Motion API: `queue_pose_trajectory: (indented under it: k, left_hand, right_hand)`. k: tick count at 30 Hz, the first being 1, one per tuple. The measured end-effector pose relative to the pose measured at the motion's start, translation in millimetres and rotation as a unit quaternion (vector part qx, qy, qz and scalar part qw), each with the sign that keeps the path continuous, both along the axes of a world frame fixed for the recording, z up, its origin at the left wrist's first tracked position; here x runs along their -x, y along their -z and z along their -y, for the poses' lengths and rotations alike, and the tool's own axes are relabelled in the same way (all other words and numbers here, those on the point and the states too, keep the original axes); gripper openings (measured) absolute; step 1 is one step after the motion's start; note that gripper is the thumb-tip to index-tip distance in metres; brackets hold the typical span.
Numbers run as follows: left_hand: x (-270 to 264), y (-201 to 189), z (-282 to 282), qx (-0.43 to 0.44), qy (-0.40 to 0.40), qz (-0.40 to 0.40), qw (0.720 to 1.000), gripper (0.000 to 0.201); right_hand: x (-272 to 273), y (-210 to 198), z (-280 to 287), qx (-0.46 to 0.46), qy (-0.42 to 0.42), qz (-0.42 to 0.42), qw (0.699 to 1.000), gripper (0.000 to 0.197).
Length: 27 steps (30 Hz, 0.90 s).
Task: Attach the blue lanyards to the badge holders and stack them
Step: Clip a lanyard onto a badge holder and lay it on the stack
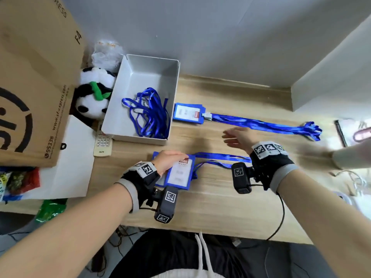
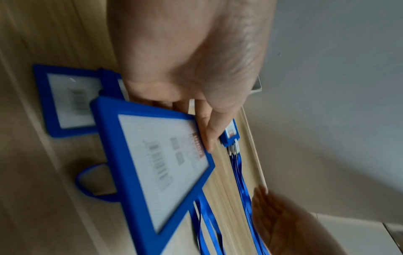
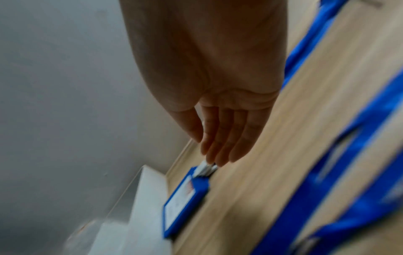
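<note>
wrists: black wraps with grey cuffs (image 1: 128, 194) | tags: black-and-white square markers on white bands above cuffs | cameras: black blocks (image 1: 241, 177) beside cuffs, marker-faced | cable: black, from right cuff | clothing: dark, white drawstring (image 1: 200, 255)

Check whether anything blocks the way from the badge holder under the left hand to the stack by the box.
Nothing visible does. Between the holder under the left hand and the stack lies only bare table; the open right hand hovers off to the side.
</note>
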<state>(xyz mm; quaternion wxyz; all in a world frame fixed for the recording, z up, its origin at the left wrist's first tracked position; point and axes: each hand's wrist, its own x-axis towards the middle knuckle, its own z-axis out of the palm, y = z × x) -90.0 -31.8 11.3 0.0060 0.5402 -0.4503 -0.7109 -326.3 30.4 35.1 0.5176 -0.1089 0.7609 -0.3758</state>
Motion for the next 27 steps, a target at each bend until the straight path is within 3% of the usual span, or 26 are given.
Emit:
queue_pose_trajectory:
  k: [7, 10, 16, 22, 27]
  left_hand:
    - [50.1, 4.0, -22.9, 0.012, 0.098, 0.004, 0.995, 0.018]
    - [71.7, 5.4, -29.5, 0.013, 0.129, 0.016, 0.991, 0.023]
    - [105.7, 3.9, -41.3, 0.004, 0.145, 0.036, 0.989, 0.027]
    - [125.6, 2.5, -50.1, -0.002, 0.136, 0.054, 0.989, 0.026]
    - [133.2, 1.1, -51.4, -0.002, 0.125, 0.070, 0.990, 0.020]
  right_hand:
    - [14.8, 35.2, -117.6, -0.101, 0.155, 0.030, 0.982, 0.023]
    - [15.3, 47.2, -143.8, -0.114, 0.195, 0.045, 0.973, 0.026]
    - [45.6, 58.1, -167.9, -0.135, 0.279, -0.009, 0.951, 0.025]
    - [79.7, 81.1, -183.9, -0.180, 0.277, -0.091, 0.940, 0.029]
    - [92.4, 71.8, -181.5, -0.226, 0.241, -0.154, 0.931, 0.035]
